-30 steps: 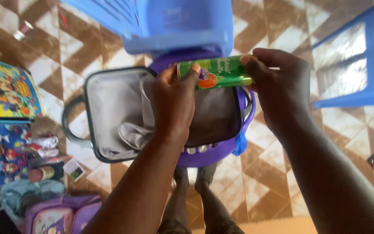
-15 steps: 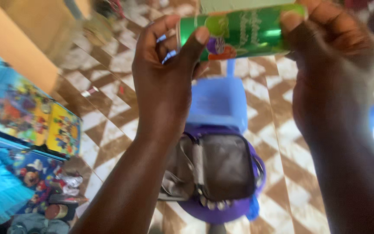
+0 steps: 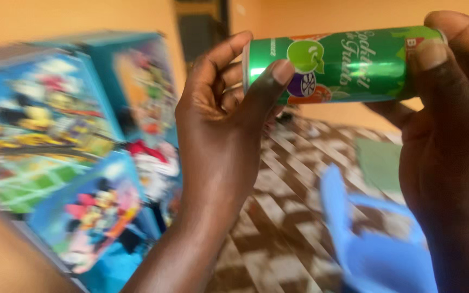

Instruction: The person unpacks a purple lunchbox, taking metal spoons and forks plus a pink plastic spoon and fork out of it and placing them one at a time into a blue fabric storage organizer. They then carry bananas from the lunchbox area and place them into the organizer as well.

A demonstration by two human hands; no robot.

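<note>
- Left hand (image 3: 218, 125) pinches the green fruit-printed can (image 3: 343, 65) by its left end, fingers curled.
- Right hand (image 3: 451, 130) clamps the right end.
- Colourful cartoon boxes (image 3: 71, 146) stand blurred, far left.

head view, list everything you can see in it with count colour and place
slim metal drink can: one, green with fruit pictures, held sideways at top, a hand on each end
cartoon-printed bags: several, blue and multicoloured, blurred, stacked at left
plastic chair: one, blue, lower right, blurred
tiled floor: brown and white pattern, centre bottom
wall: orange, top
left hand: one, gripping the can's left end
right hand: one, gripping the can's right end
</note>
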